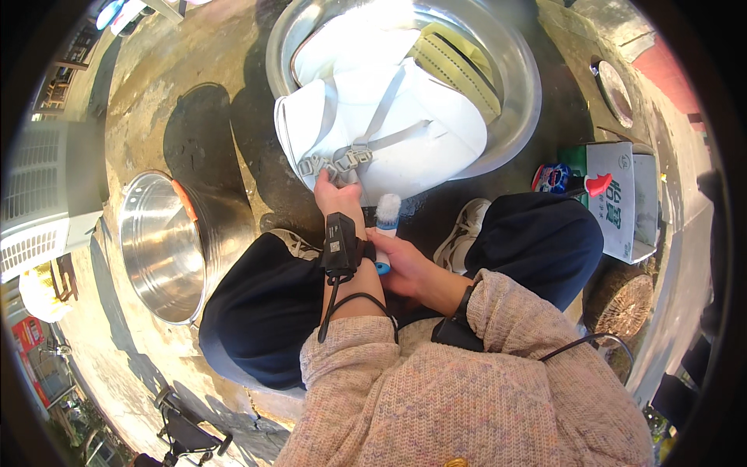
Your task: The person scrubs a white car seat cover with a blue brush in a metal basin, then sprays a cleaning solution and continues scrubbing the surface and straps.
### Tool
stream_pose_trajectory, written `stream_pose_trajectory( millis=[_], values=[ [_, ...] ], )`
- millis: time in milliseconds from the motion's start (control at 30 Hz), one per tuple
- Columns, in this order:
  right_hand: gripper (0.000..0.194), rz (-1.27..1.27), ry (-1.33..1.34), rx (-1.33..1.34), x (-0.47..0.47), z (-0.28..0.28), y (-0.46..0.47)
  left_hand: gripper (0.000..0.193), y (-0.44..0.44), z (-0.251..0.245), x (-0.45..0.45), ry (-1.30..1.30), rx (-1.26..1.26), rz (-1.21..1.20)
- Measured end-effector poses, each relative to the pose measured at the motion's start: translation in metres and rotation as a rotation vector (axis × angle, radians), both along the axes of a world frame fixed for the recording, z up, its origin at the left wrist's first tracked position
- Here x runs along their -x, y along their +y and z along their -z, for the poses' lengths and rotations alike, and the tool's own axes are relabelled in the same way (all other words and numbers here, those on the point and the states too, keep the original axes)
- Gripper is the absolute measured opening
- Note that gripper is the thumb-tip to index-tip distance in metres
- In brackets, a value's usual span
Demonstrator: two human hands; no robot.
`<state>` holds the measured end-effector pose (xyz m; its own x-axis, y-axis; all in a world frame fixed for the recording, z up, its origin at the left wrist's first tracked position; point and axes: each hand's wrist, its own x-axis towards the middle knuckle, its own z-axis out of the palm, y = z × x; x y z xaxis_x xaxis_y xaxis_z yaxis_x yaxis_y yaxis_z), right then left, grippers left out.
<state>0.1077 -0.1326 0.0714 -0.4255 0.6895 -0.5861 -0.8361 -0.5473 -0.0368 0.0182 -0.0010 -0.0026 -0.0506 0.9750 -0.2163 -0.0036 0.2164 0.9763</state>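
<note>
A white padded seat cover or bag (pixel 420 128) with grey webbing straps rests in and over the near rim of a wide metal basin (pixel 519 117). Its plastic buckles (pixel 353 157) lie at the near left side. My left hand (pixel 338 195) pinches the strap ends just below those buckles. In my right hand (pixel 408 262) is a scrub brush (pixel 387 213) with white bristles and a blue-and-white handle, held upright beside my left forearm. The bristles are apart from the cover. Behind the cover, a yellow-green piece (pixel 467 76) with dotted rows sits inside the basin. Glare washes out the cover's far part.
A steel bucket (pixel 160 251) with an orange grip stands to the left. On the right are a spray bottle (pixel 595 184) with a red head, a cardboard box (pixel 610 204) and a log stump (pixel 627 303). Wet concrete (pixel 257 146) surrounds the basin.
</note>
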Motion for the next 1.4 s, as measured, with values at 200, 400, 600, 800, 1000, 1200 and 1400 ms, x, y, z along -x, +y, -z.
stream_pose_trajectory(
  millis=[200, 400, 600, 800, 1000, 1200, 1400],
  values=[
    [0.040, -0.075, 0.266, -0.056, 0.001, 0.003, 0.007, 0.020, 0.018, -0.025, -0.019, -0.329, 0.217, -0.290],
    [0.041, -0.206, 0.285, -0.034, 0.003, 0.008, -0.003, 0.021, 0.036, -0.009, -0.023, -0.831, 0.484, -0.690],
    [0.026, -0.501, -0.325, -0.056, -0.018, 0.008, -0.008, 0.014, -0.012, 0.029, 0.018, -0.880, 0.615, -0.552],
    [0.067, -0.247, -1.570, -0.419, -0.089, 0.000, 0.037, 0.011, -0.012, 0.007, 0.010, -0.537, 0.658, -0.218],
    [0.053, -0.433, -1.600, -0.697, -0.085, 0.024, 0.085, 0.028, -0.008, -0.006, 0.001, -0.558, 0.435, -0.149],
    [0.046, -0.470, -1.731, -0.602, -0.035, 0.043, 0.091, 0.030, -0.011, 0.004, -0.018, -0.905, 0.462, -0.313],
    [0.048, -0.630, -1.716, -0.731, -0.027, 0.030, 0.086, 0.040, -0.006, 0.000, -0.019, -1.025, 0.510, -0.255]
  ],
)
